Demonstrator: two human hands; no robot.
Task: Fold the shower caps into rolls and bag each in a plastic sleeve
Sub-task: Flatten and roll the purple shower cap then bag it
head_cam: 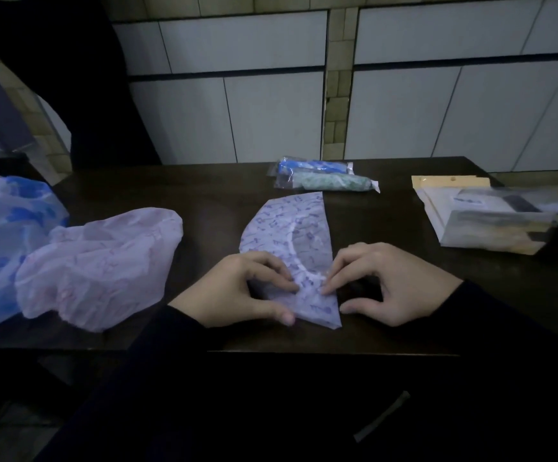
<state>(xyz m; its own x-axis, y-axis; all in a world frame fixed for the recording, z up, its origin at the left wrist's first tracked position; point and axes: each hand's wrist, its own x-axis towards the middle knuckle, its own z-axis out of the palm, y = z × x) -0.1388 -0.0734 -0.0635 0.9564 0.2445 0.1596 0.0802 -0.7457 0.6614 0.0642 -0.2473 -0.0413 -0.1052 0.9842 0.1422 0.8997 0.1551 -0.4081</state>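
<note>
Dark sleeves point(177, 368) lead up to 2 hands at the near edge of the dark worktop point(210, 195). The left hand point(237, 291) and right hand point(394, 281) both press their fingers down on the near corner of a purple-patterned shower cap point(291, 225), folded flat into a half-round with its straight edge on the right. To the left lie a loose pink cap point(104, 261) and a blue cap point(0, 235). Beyond, 2 bagged rolls point(324, 176) rest together. A stack of plastic sleeves point(484, 218) sits at right.
</note>
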